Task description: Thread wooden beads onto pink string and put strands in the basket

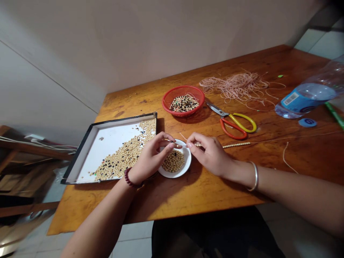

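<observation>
Over the white dish (189, 163) of small beads (173, 162), my two hands meet at a thin dark needle (183, 145). My left hand (157, 154), with a dark red bead bracelet, pinches its left end, where a pale bead shows near the fingertips. The thumb and fingers of my right hand (211, 154) close on the other end. A string of pale beads (236, 144) runs from under my right hand to the right, its thread going on across the table. A short loose thread end sticks up between the hands.
A black-edged tray (90, 143) of pale and dark beads lies left. Behind are a red basket (184, 114) of strung beads, scissors (236, 123) and a tangle of pink thread (239, 86). A plastic bottle (306, 98) lies at right, near its blue cap (307, 122) and a green pen (334, 115).
</observation>
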A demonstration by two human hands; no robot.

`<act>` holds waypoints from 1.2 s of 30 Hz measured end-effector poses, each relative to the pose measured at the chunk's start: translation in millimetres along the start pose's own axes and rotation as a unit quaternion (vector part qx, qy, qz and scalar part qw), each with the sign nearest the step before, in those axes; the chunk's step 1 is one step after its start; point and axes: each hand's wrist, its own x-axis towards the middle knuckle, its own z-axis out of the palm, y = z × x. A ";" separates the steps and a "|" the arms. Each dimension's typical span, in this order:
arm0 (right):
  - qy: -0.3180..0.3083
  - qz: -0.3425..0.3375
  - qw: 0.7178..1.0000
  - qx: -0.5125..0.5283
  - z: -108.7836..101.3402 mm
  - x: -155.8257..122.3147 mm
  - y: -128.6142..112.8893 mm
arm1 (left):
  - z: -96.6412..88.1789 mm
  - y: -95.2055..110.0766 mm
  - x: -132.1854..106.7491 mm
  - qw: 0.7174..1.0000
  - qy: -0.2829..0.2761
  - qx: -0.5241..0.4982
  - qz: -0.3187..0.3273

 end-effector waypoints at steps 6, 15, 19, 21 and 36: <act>-0.005 0.002 1.000 -0.005 0.1 -0.2 -0.6 | -0.7 -0.2 -0.6 1.000 0.004 0.006 -0.007; -0.003 0.003 1.000 -0.007 -1.0 -0.3 -2.6 | -0.5 0.1 0.6 0.998 0.035 0.044 0.005; -0.021 0.007 1.000 0.005 -0.2 0.0 -1.5 | -1.1 -0.8 0.2 0.999 0.026 0.042 0.004; -0.029 0.008 0.999 0.019 1.0 0.7 -0.2 | -1.2 -1.0 -0.4 0.999 0.022 0.043 0.003; -0.053 0.125 0.948 0.289 3.4 10.8 2.3 | -0.2 -0.3 -4.1 0.914 0.104 0.388 0.052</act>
